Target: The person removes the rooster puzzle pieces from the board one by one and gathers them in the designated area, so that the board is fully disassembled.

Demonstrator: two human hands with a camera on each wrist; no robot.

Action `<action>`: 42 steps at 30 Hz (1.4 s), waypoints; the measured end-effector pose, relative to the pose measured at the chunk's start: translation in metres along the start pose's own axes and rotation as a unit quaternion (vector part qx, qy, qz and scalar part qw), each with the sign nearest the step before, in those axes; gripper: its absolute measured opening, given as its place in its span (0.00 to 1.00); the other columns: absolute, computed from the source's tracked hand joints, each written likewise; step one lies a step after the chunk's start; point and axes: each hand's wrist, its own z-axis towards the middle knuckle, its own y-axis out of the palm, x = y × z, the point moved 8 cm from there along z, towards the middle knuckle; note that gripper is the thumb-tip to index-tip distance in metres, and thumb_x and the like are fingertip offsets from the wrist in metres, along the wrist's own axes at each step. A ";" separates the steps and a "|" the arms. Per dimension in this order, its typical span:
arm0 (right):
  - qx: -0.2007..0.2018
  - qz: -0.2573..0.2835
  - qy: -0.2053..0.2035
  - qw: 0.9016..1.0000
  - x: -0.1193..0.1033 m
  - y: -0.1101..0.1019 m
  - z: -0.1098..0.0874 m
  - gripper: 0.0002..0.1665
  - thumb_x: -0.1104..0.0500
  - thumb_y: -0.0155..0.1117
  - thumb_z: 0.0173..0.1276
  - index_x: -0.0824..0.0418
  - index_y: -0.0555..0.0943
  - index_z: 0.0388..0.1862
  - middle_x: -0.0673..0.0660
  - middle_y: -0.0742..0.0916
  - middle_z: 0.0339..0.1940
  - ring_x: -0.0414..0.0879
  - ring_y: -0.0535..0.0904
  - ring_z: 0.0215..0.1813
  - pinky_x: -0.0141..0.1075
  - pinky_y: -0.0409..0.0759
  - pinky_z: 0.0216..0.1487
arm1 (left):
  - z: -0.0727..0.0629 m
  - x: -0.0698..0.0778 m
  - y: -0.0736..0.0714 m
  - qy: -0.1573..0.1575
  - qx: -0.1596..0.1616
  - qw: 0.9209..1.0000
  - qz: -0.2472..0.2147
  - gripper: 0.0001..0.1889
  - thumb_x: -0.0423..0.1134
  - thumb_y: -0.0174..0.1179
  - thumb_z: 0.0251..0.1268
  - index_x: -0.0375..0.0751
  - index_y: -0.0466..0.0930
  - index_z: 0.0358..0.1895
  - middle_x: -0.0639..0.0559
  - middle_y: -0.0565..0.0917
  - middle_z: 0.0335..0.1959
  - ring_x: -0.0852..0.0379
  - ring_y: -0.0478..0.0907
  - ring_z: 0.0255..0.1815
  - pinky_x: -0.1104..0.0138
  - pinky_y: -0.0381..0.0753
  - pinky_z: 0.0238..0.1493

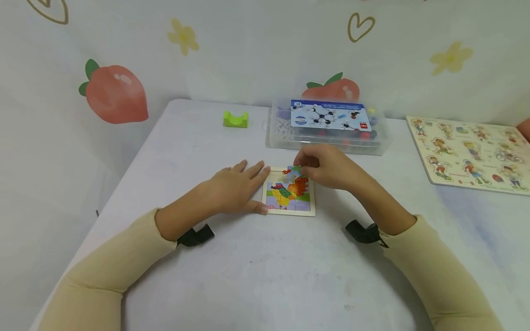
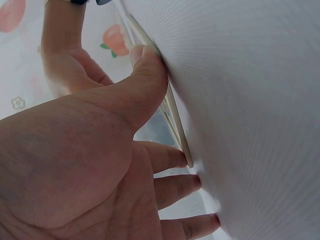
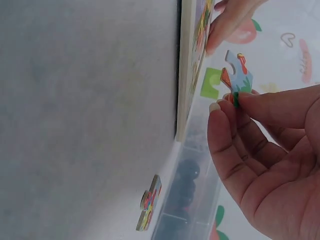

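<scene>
A square wooden jigsaw puzzle (image 1: 288, 202) with a colourful picture lies on the table, its top row partly unfilled. My left hand (image 1: 233, 189) rests along its left edge, fingers spread. In the left wrist view, the thumb (image 2: 150, 75) and a fingertip touch the side of the wooden puzzle board (image 2: 175, 117). My right hand (image 1: 327, 166) pinches a light-blue puzzle piece (image 3: 243, 75) with green and red on it, between thumb and fingers, over the board's upper right. Another loose puzzle piece (image 3: 150, 202) lies on the table below the right hand in the right wrist view.
Behind the puzzle stands a clear plastic box (image 1: 331, 146) of small parts with a blue printed card (image 1: 331, 115). A lime-green notched block (image 1: 235, 120) sits to its left. A wooden picture board (image 1: 472, 151) lies at the right. A patterned wall covering backs the table.
</scene>
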 end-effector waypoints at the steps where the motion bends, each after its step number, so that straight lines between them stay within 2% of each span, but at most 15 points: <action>1: 0.000 0.001 -0.001 1.000 0.000 0.000 -0.001 0.06 0.69 0.62 0.69 0.64 0.84 0.43 0.56 0.86 0.40 0.51 0.79 0.41 0.43 0.80 0.47 | 0.000 0.000 0.000 0.000 0.000 1.000 0.001 0.52 0.72 0.51 0.66 0.44 0.41 0.82 0.44 0.44 0.82 0.32 0.46 0.78 0.41 0.61 0.70; 10: 0.007 0.001 0.014 1.000 0.000 -0.008 -0.007 0.06 0.68 0.63 0.70 0.63 0.84 0.43 0.56 0.87 0.41 0.50 0.79 0.42 0.42 0.80 0.45 | 0.000 0.001 0.000 0.000 0.000 1.000 0.003 0.52 0.71 0.52 0.66 0.44 0.41 0.82 0.44 0.44 0.82 0.32 0.47 0.78 0.41 0.62 0.69; 14: 0.006 0.010 0.031 0.999 0.003 -0.012 -0.012 0.07 0.68 0.63 0.70 0.62 0.84 0.44 0.57 0.87 0.41 0.51 0.78 0.41 0.41 0.80 0.40 | 0.000 0.000 0.000 0.001 0.001 1.000 0.006 0.52 0.71 0.52 0.66 0.44 0.41 0.82 0.44 0.44 0.82 0.32 0.46 0.78 0.41 0.62 0.69; 21: 0.003 0.037 0.031 0.999 0.010 -0.018 -0.020 0.07 0.70 0.61 0.71 0.65 0.83 0.44 0.61 0.85 0.35 0.51 0.76 0.28 0.37 0.77 0.26 | 0.000 0.001 -0.001 0.003 0.002 1.000 0.007 0.53 0.71 0.51 0.66 0.44 0.41 0.82 0.44 0.44 0.82 0.32 0.46 0.78 0.41 0.62 0.69; 25: 0.009 0.027 0.018 0.999 0.011 -0.022 -0.024 0.07 0.70 0.61 0.70 0.66 0.84 0.43 0.60 0.86 0.34 0.50 0.77 0.28 0.38 0.78 0.29 | 0.000 0.002 -0.001 0.002 0.002 1.000 0.009 0.53 0.71 0.52 0.66 0.44 0.41 0.82 0.43 0.44 0.82 0.32 0.47 0.78 0.41 0.62 0.69; 33: 0.019 0.008 0.017 1.000 0.016 -0.030 -0.032 0.07 0.70 0.61 0.70 0.66 0.85 0.43 0.58 0.87 0.39 0.50 0.80 0.39 0.41 0.81 0.40 | 0.000 0.002 -0.001 0.002 0.002 1.000 0.007 0.53 0.71 0.52 0.66 0.43 0.41 0.82 0.43 0.44 0.82 0.32 0.46 0.78 0.41 0.62 0.69; 42: 0.037 0.001 0.029 0.999 0.026 -0.040 -0.043 0.07 0.70 0.62 0.69 0.66 0.84 0.43 0.58 0.86 0.42 0.50 0.81 0.41 0.37 0.81 0.42 | -0.001 0.002 -0.002 0.005 0.006 1.000 0.009 0.53 0.71 0.52 0.66 0.43 0.42 0.82 0.43 0.45 0.82 0.32 0.47 0.78 0.42 0.61 0.70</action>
